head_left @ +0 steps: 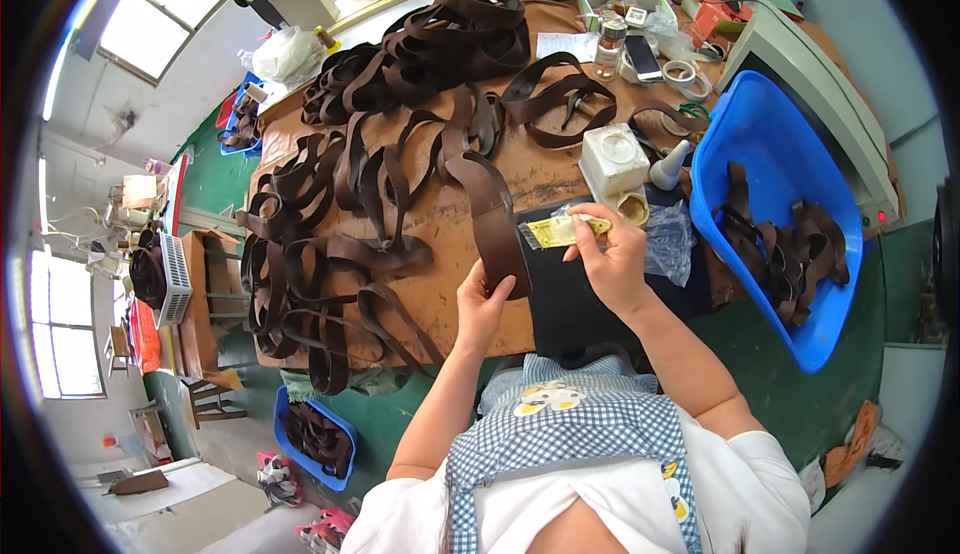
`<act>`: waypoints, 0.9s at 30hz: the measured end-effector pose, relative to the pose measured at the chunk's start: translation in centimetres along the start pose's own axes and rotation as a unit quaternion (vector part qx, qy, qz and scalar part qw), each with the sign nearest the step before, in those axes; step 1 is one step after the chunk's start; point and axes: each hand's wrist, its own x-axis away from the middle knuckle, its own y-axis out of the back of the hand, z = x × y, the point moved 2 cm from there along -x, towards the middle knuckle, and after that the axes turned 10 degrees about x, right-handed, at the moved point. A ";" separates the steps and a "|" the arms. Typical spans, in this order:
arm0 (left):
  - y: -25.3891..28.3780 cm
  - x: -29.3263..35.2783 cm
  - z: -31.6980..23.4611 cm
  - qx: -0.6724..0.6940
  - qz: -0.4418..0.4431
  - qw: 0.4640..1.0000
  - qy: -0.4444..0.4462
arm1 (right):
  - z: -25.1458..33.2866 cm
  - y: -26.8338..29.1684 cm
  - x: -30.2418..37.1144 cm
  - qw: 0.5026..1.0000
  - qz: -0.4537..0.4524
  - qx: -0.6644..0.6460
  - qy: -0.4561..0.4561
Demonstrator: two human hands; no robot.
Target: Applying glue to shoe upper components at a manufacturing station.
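My left hand [482, 304] pinches the near end of a wide brown strap [490, 224], thumb on top. The strap runs away from me toward the other straps on the table. In my right hand [612, 259] is a flat brush [560, 231] with a yellowish handle, its tip pointing left, just right of the strap and apart from it. Beneath the brush and the strap's edge lies a black mat [570, 304]. Just beyond my right hand stand a stained white square container [613, 157], a small round pot [633, 210] and a white cone-shaped nozzle [670, 166].
Looped brown straps [440, 39] heap across the table's [460, 304] left and far side. A large blue basin [775, 104] with straps stands at the right, beside crumpled clear plastic [668, 244]. A phone [642, 59], tape rolls [685, 79] and a jar [608, 46] lie farther back.
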 end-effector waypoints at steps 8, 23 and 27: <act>-1.0 0.2 -0.9 -0.053 0.014 0.998 -0.027 | 0.5 -1.0 -1.6 0.999 0.005 0.028 0.023; -1.8 -0.9 -3.0 0.144 -0.014 0.988 0.049 | 0.8 -0.4 2.0 0.986 0.045 0.113 0.110; -1.3 -1.4 -3.4 0.245 -0.040 0.962 0.115 | 1.7 1.0 3.2 0.978 0.051 0.129 0.153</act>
